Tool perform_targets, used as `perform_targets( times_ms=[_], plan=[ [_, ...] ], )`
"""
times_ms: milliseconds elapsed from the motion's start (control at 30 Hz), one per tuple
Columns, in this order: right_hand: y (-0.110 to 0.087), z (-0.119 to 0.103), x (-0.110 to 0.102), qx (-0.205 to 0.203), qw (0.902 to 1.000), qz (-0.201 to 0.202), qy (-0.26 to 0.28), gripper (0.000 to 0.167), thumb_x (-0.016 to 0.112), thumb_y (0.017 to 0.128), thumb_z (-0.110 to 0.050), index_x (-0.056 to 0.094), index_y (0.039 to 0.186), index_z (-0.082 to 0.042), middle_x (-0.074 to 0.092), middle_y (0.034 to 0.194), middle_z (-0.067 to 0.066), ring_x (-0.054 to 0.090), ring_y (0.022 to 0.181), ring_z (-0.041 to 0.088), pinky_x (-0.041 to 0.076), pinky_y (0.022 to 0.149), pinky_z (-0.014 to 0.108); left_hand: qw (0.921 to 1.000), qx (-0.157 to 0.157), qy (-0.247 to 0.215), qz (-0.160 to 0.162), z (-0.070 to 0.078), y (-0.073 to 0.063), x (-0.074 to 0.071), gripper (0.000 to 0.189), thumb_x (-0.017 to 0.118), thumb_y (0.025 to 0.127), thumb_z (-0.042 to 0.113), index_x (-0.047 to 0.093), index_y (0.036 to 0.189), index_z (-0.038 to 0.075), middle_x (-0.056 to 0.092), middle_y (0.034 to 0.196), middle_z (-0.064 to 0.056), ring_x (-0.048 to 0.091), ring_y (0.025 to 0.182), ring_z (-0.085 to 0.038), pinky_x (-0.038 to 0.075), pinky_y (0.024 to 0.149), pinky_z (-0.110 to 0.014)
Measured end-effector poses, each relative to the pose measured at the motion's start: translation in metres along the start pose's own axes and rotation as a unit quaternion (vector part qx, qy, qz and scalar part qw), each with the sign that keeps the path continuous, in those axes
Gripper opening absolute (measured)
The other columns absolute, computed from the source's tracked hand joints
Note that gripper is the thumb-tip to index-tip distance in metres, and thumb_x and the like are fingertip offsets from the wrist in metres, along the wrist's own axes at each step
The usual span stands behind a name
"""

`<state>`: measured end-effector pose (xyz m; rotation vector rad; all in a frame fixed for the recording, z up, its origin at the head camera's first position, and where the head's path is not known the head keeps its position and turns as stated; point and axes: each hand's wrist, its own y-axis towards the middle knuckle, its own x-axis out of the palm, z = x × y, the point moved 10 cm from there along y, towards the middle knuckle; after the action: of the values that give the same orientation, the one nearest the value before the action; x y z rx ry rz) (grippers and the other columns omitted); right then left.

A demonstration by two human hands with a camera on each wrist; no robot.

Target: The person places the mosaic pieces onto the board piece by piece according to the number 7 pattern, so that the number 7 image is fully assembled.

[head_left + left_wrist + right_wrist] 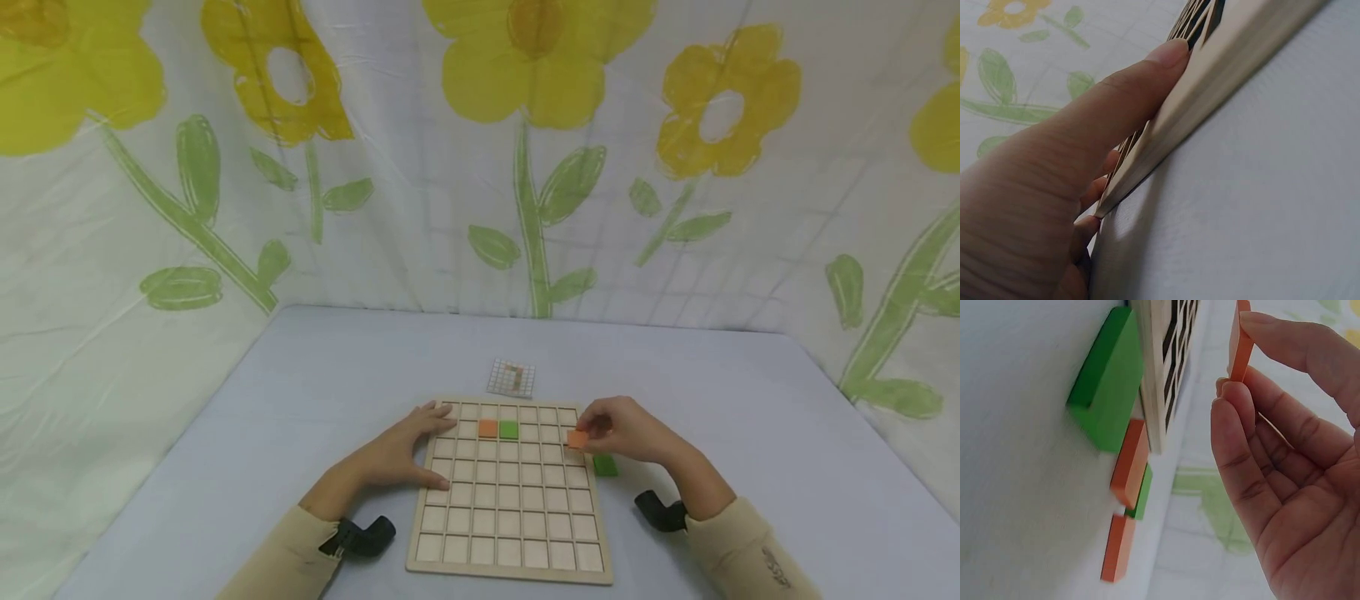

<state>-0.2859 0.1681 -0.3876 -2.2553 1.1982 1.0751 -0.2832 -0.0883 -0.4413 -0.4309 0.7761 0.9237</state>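
Observation:
A square-celled wooden board (510,572) lies flat on the table, with an orange tile (488,428) and a green tile (508,430) side by side in its second row from the far edge. At its left edge rests my left hand (390,457), the thumb (1129,94) on the rim and the other fingers spread towards the far corner. My right hand (621,429) pinches another orange tile (1241,344) between thumb and fingertips, above the board's right side. Beside the board's right edge, below that hand, lie loose green tiles (1113,381) and orange tiles (1130,464).
Behind the board's far edge lies a small gridded card (512,378) with a coloured pattern. A white cloth covers the table (360,358). A curtain (405,208) with painted yellow flowers hangs behind it. Black wrist cameras (367,537) sit at both sleeves.

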Motion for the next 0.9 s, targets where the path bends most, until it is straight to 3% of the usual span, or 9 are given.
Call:
perform_targets(
  times_ms=[333, 900],
  plan=[
    [0.019, -0.009, 0.009, -0.008, 1.0, -0.003, 0.0, 0.019, 0.07, 0.081, -0.012, 0.069, 0.097, -0.002, 0.068, 0.093, 0.006, 0.061, 0.08, 0.008, 0.053, 0.069, 0.02, 1.0, -0.003, -0.006, -0.002, 0.001, 0.0, 0.0, 0.09, 0.08, 0.062, 0.052, 0.045, 0.138, 0.018, 0.024, 0.155, -0.001, 0.009, 0.146, -0.029, 0.012, 0.115, -0.057],
    [0.042, -0.019, 0.019, 0.001, 0.9999, -0.006, 0.013, 0.019, 0.072, 0.08, -0.013, 0.069, 0.096, -0.002, 0.069, 0.093, 0.007, 0.062, 0.079, 0.009, 0.053, 0.067, 0.019, 1.0, 0.002, -0.004, -0.002, 0.0, -0.001, 0.0, 0.089, 0.08, 0.064, 0.051, 0.046, 0.138, 0.016, 0.025, 0.155, -0.003, 0.009, 0.145, -0.033, 0.012, 0.114, -0.059]
  ],
)
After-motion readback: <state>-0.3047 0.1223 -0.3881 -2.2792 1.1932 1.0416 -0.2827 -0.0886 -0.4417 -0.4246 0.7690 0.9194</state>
